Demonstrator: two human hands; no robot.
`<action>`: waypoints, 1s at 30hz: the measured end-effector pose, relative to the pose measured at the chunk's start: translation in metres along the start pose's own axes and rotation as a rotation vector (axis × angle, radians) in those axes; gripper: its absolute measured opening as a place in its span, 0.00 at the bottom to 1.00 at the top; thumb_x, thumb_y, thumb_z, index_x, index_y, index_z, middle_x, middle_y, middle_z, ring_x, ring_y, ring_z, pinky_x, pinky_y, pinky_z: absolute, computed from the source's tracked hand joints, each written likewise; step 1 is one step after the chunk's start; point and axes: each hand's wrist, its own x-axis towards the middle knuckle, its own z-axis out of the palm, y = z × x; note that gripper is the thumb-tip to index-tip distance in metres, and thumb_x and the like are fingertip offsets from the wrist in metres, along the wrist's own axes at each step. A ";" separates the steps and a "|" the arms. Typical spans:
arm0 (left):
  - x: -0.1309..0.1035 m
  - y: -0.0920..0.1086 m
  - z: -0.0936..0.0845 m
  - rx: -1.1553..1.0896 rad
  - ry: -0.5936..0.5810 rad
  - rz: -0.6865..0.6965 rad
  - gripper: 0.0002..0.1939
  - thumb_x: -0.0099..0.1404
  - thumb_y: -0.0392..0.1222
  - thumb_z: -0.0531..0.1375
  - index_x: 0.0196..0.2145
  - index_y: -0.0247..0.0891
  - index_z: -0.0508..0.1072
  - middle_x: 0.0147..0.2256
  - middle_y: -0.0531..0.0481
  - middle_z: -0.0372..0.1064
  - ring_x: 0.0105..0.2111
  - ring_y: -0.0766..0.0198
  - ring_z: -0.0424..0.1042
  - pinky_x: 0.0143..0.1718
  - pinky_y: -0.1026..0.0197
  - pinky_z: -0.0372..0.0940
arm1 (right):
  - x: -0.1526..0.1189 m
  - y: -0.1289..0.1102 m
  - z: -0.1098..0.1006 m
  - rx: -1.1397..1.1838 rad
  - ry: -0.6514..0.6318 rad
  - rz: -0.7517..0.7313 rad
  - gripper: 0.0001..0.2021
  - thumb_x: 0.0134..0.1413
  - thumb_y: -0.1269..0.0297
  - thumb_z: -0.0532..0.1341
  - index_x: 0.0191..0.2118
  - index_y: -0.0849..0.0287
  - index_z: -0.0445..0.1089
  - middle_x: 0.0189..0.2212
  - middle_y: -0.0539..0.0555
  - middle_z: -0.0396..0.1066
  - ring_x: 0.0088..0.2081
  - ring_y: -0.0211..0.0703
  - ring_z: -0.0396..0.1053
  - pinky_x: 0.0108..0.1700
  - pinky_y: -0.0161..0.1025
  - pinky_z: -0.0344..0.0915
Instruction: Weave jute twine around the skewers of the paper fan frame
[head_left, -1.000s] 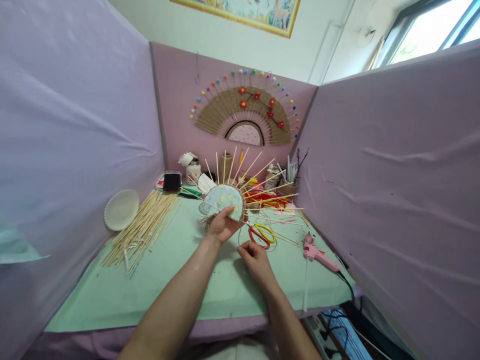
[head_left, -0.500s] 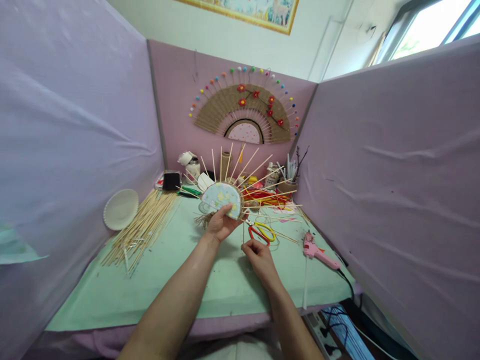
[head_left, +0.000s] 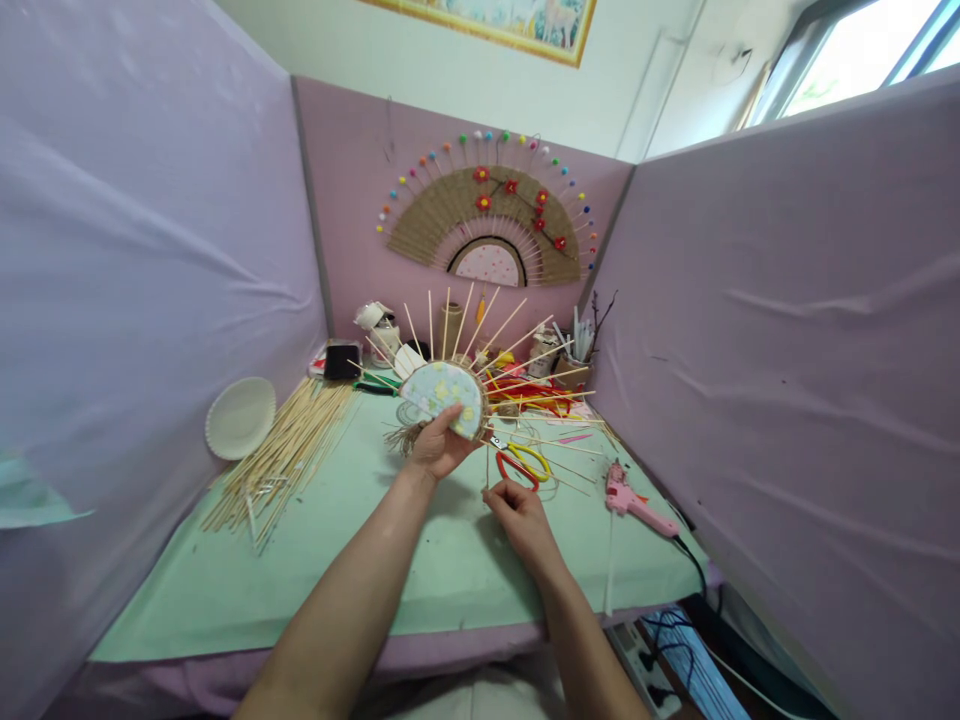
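My left hand (head_left: 444, 447) grips a half-round base (head_left: 442, 392) covered in pale blue floral cloth, its thumb on the front face. Thin wooden sticks (head_left: 504, 325) fan out from the base's curved edge, which is edged with brown twine. Below and to the right, my right hand (head_left: 516, 502) pinches the end of a thin twine strand (head_left: 487, 468) that runs up to the base. Scissors (head_left: 525, 464) with one red and one yellow handle lie on the table just behind my right hand. A frayed twine bundle (head_left: 405, 436) shows left of my left hand.
Loose sticks (head_left: 289, 450) lie in a heap on the left, by a white scalloped plate (head_left: 241, 418). A pink glue gun (head_left: 637, 508) with a cable rests at right. Red and yellow strips (head_left: 536, 392) are piled behind. A finished fan (head_left: 487, 215) hangs on the back panel.
The base with its sticks has tilted slightly, the stick tips shifting a little. My right hand stays almost in place with the twine.
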 end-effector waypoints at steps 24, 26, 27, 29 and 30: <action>0.003 0.009 -0.005 0.019 0.041 0.042 0.11 0.57 0.34 0.61 0.40 0.37 0.71 0.31 0.51 0.75 0.29 0.61 0.73 0.32 0.56 0.68 | -0.003 -0.020 -0.062 0.057 0.089 0.034 0.16 0.45 0.50 0.65 0.25 0.59 0.67 0.16 0.45 0.57 0.21 0.34 0.52 0.24 0.34 0.49; 0.003 0.008 -0.006 0.037 0.039 0.034 0.15 0.58 0.33 0.61 0.43 0.38 0.71 0.31 0.50 0.75 0.29 0.60 0.74 0.32 0.56 0.68 | -0.005 -0.023 -0.075 0.121 0.104 0.028 0.17 0.45 0.50 0.65 0.24 0.59 0.65 0.17 0.45 0.57 0.21 0.34 0.53 0.25 0.34 0.51; 0.003 0.007 -0.006 0.047 0.039 0.028 0.16 0.58 0.32 0.61 0.45 0.38 0.70 0.32 0.50 0.75 0.29 0.60 0.74 0.32 0.55 0.68 | -0.007 -0.026 -0.080 0.148 0.112 0.016 0.17 0.46 0.50 0.65 0.23 0.59 0.64 0.17 0.46 0.57 0.22 0.34 0.54 0.25 0.34 0.52; 0.003 0.006 -0.005 0.065 0.039 0.010 0.19 0.58 0.32 0.60 0.48 0.39 0.69 0.32 0.50 0.75 0.29 0.59 0.75 0.34 0.55 0.68 | -0.011 -0.032 -0.088 0.197 0.115 0.000 0.16 0.46 0.51 0.65 0.23 0.59 0.64 0.19 0.47 0.59 0.23 0.35 0.56 0.26 0.34 0.54; 0.003 0.005 -0.004 0.074 0.039 0.002 0.20 0.57 0.32 0.60 0.49 0.39 0.69 0.32 0.50 0.75 0.29 0.59 0.75 0.34 0.54 0.68 | -0.013 -0.035 -0.091 0.223 0.114 -0.002 0.16 0.46 0.52 0.65 0.23 0.59 0.64 0.20 0.48 0.61 0.24 0.35 0.57 0.27 0.34 0.55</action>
